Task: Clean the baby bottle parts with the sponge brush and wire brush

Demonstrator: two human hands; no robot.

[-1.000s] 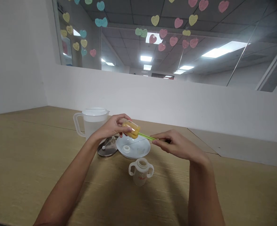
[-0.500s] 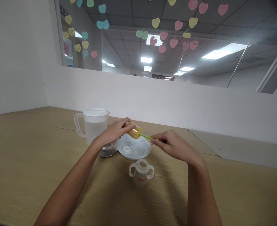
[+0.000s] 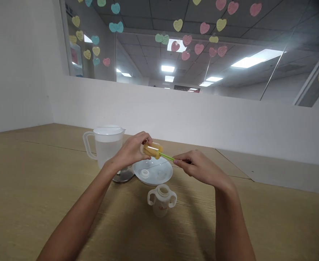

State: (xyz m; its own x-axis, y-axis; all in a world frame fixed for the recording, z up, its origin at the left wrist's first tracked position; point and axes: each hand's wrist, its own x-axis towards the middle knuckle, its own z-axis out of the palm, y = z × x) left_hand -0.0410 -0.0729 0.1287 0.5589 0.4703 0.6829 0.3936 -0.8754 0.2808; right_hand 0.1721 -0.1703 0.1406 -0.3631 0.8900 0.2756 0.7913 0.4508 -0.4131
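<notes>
My left hand (image 3: 134, 148) grips a small clear cup-like piece (image 3: 147, 148) tilted on its side above the bowl. Inside it sits the yellow head of a sponge bottle brush (image 3: 168, 157), which pokes out at the right end. My right hand (image 3: 198, 165) pinches the brush's thin green handle. Below both hands lies a white bowl (image 3: 163, 177) with a white ring-shaped piece (image 3: 145, 173) in it. Nearer to me, a translucent two-handled baby bottle (image 3: 161, 206) stands upright without a lid.
At the back left stands a translucent pitcher (image 3: 102, 145) with a white lid. A round metal-and-glass lid (image 3: 123, 175) lies beside the bowl, partly behind my left wrist. Behind the wooden tabletop (image 3: 53, 174) rises a white wall (image 3: 175, 116) with a window above.
My left hand has turned the clear piece closer to level, and its fingers have shifted around it. The brush handle and my right hand stay almost in place.
</notes>
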